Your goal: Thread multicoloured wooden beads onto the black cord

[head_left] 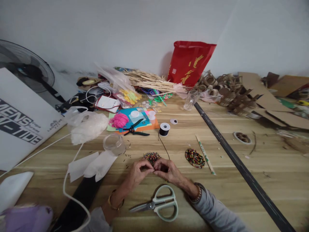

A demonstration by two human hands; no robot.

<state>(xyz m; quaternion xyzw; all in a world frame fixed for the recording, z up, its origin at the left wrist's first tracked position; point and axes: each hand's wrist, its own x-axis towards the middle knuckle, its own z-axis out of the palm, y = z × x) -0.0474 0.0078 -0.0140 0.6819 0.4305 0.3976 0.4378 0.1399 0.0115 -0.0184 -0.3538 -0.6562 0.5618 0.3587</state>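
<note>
1. Head view: left hand [139,172] and right hand [170,172] meet, fingertips pinched together on something too small to tell, beside the heap of small multicoloured beads [151,157]
2. A slack pinch or a knock could scatter beads; the thin black cord [164,147] from the white-ended spool [164,129] could snag under the right hand
3. Pale-green-handled steel scissors [153,205] lie between the forearms, in their way; a clear glass jar [114,145] stands left

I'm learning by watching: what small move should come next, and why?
Perhaps ease the left hand and right hand slightly apart: they pinch close together beside some multicoloured beads, and anything between them is too small to tell, so parting may reveal it.
</note>
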